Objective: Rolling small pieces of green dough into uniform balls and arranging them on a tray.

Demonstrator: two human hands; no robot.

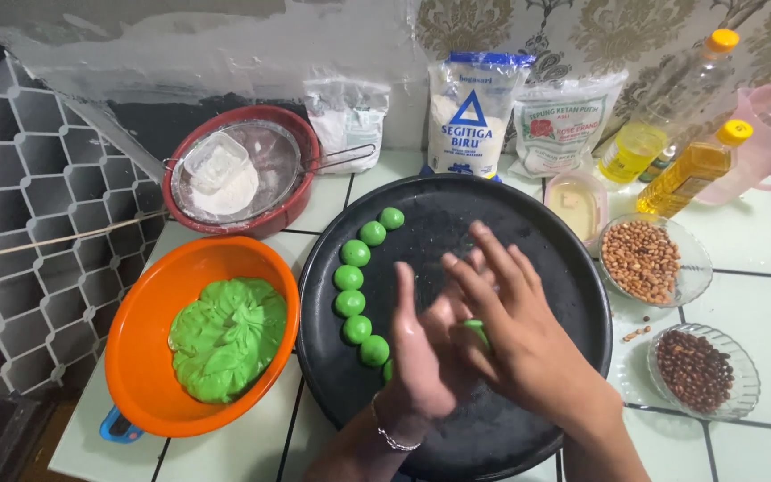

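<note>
My left hand [421,357] and my right hand [515,330] press flat together over a round black tray [546,259], with a piece of green dough [476,330] squeezed between the palms; only a sliver of it shows. Several green dough balls [351,278] lie in a curved row along the tray's left side. To the left, an orange bowl [149,321] holds a lump of green dough [227,337].
A red bowl with a sieve and white flour [225,178] stands at the back left. Flour bags [470,112], two oil bottles [693,170], a small pink-rimmed dish [575,203] and two glass dishes of peanuts [642,259] and dark beans [694,369] line the back and right.
</note>
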